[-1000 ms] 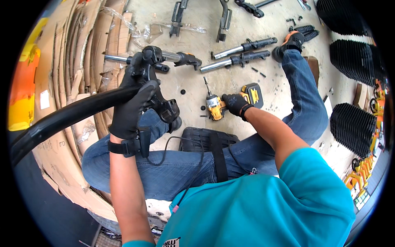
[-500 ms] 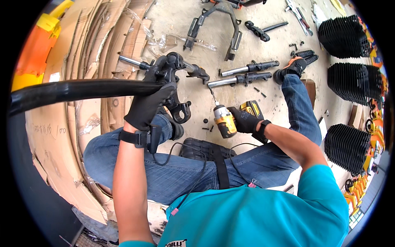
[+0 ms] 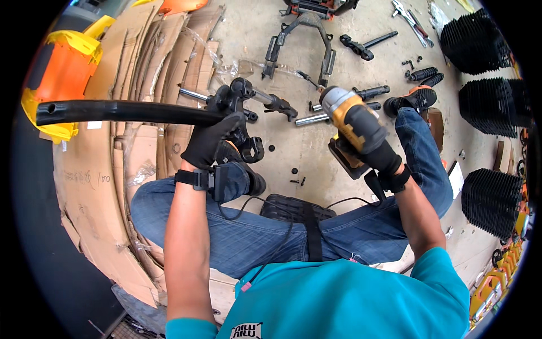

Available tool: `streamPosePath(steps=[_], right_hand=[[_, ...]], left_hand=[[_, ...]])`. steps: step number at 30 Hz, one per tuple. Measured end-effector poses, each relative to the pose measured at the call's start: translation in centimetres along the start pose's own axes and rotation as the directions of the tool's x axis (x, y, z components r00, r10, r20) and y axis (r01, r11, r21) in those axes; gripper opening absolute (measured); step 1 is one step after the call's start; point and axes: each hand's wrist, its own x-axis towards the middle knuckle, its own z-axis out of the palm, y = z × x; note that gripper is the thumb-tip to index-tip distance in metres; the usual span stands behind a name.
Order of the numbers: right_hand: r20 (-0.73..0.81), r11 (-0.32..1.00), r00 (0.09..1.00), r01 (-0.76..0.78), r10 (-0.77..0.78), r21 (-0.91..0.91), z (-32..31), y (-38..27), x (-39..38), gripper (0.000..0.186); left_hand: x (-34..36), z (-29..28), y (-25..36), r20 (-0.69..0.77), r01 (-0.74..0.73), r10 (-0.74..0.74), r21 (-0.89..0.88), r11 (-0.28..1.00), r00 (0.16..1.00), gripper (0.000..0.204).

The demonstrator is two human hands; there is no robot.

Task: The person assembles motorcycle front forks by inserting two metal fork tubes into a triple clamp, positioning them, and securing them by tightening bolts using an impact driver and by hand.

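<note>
My left hand, in a black glove, is closed around a black metal steering bracket with ring-shaped clamps. A long black tube sticks out of it to the left. Beyond the bracket, a fork leg with a silver section points away to the right; whether it is fixed there cannot be made out. My gloved right hand grips a yellow and black cordless impact driver. Its long bit points up and to the left, touching nothing. The driver hides parts of the fork legs on the floor behind it.
Stacked cardboard covers the left side, with an orange and yellow shell on it. A black frame, a stem part, hand tools and shock absorbers lie ahead. Black ribbed stacks line the right.
My right hand has lifted the driver up and to the right, away from the fork leg's end. The bracket in my left hand stays nearly in place; the view has shifted slightly.
</note>
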Motion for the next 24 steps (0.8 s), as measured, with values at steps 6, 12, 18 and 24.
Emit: streamPosePath(steps=[6,12,18,24], right_hand=[[0.202,0.66,0.956,-0.292,0.211,0.692,0.3,0.4,1.0,0.036],[0.357,0.498,0.908,-0.419,0.22,0.76,1.9,1.3,2.6,0.03],[0.363,0.509,0.909,-0.416,0.206,0.753,2.3,0.8,2.9,0.029],[0.423,0.435,0.883,-0.468,0.202,0.769,2.9,1.5,3.4,0.03]], left_hand=[[0.0,-1.2,-0.4,0.039,0.02,-0.023,0.078,0.997,0.999,0.071],[-1.2,-0.3,0.1,0.049,0.034,-0.042,0.15,0.988,0.998,0.075],[-2.0,-0.2,0.3,0.055,0.046,-0.053,0.127,0.991,0.997,0.078],[-1.6,-0.3,0.0,0.096,0.007,-0.026,0.195,0.981,0.995,0.077]])
